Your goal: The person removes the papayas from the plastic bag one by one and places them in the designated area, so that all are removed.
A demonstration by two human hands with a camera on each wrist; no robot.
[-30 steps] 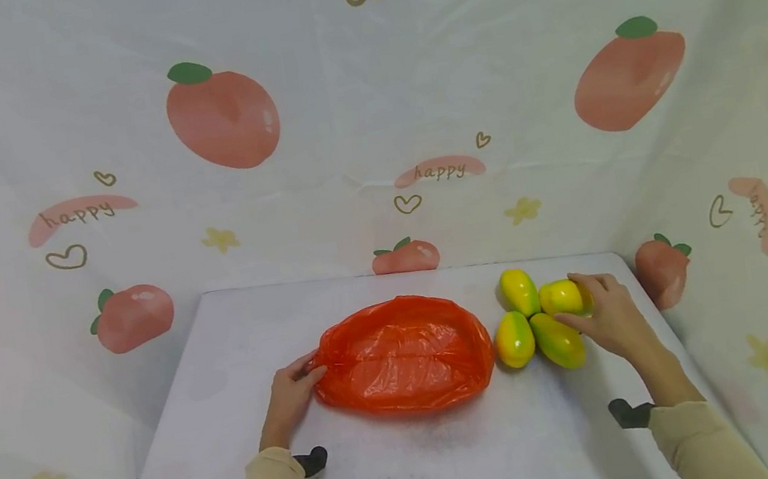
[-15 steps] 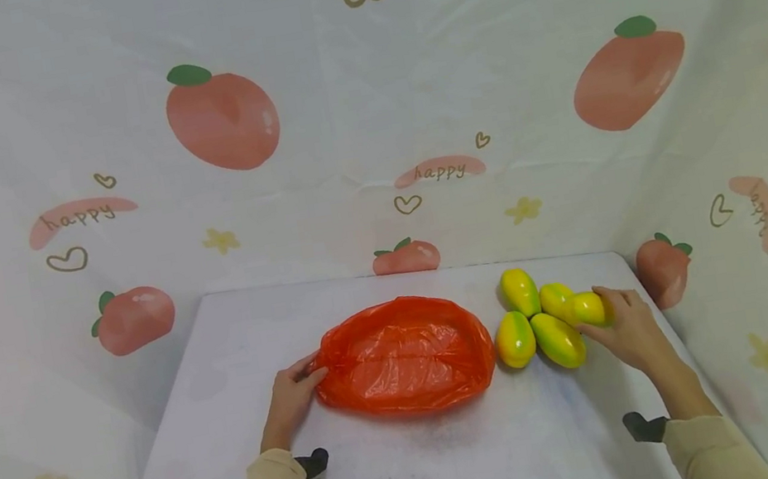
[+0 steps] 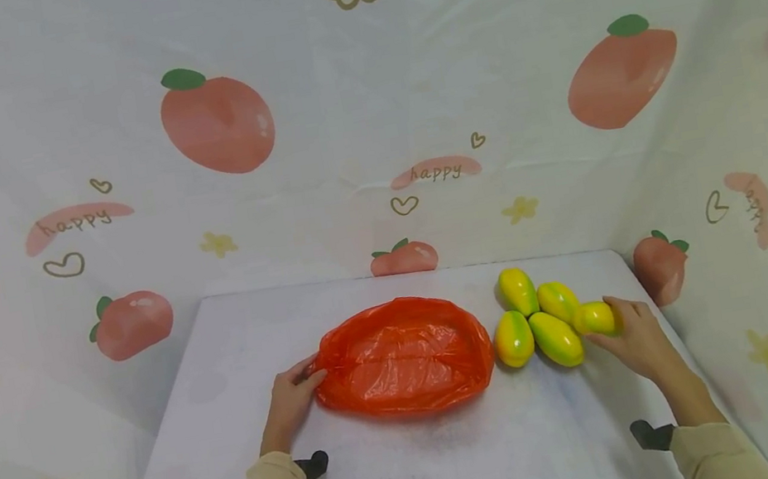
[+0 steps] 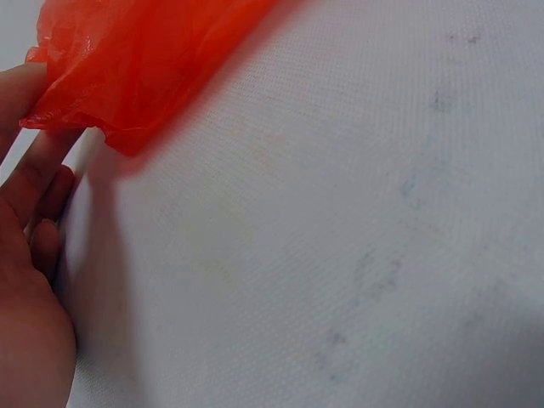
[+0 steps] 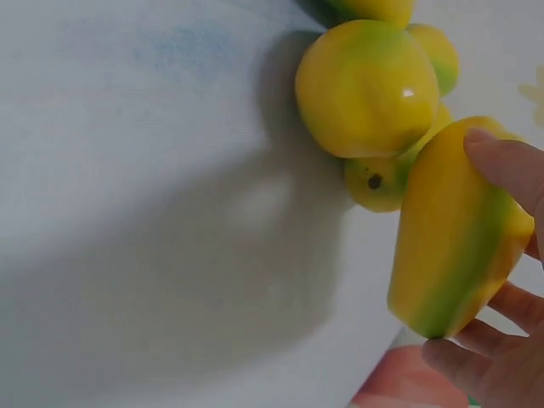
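At the middle of the table lies a red plastic bag (image 3: 403,362), its mouth spread into a wide oval. My left hand (image 3: 292,396) pinches its left edge; in the left wrist view the thumb and fingers close on the thin film (image 4: 127,76). On the right, my right hand (image 3: 637,338) grips a yellow-green mango (image 3: 595,318). The right wrist view shows this mango (image 5: 459,238) with the thumb on one side and fingertips at its end. Several more mangoes (image 3: 557,339) lie clustered between the held one and the bag.
The white table (image 3: 429,475) has straight back and side edges. A printed cloth (image 3: 323,232) with red fruit pictures hangs behind it and along both sides. Black camera mounts (image 3: 652,436) stick out at both wrists.
My right hand has moved right and toward me with the mango, from above the cluster to its right side, uncovering another mango. My left hand and the bag have stayed put.
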